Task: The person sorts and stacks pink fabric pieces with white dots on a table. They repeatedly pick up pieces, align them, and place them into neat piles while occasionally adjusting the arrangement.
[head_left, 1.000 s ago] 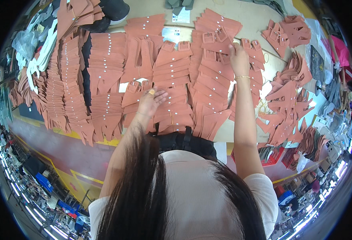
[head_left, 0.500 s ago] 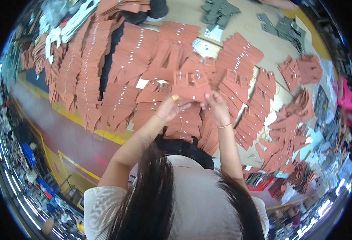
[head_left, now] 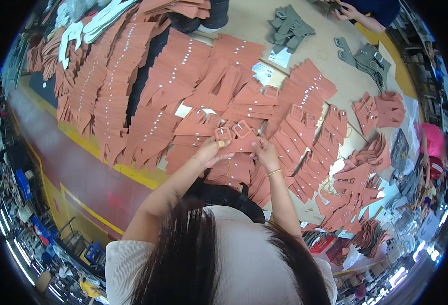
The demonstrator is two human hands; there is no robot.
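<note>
My left hand [head_left: 211, 151] and my right hand [head_left: 264, 152] hold a terracotta-coloured cut strap piece with two square buckles [head_left: 236, 136] between them, just above the table. Under it lie overlapping rows of the same brown strap pieces [head_left: 178, 76], many with lines of small metal studs. A thin bracelet sits on my right wrist.
Grey strap pieces [head_left: 287, 28] lie in piles at the far side, where another person's hands [head_left: 348, 10] work. More brown pieces are heaped at the right [head_left: 376, 109]. White pieces [head_left: 99, 18] lie at the far left. The table's yellow edge [head_left: 102, 152] runs along the near left.
My right hand came back from the far stacks with a buckled piece, and both hands met on it. The view has swung left and the piece now sits closer to me.
</note>
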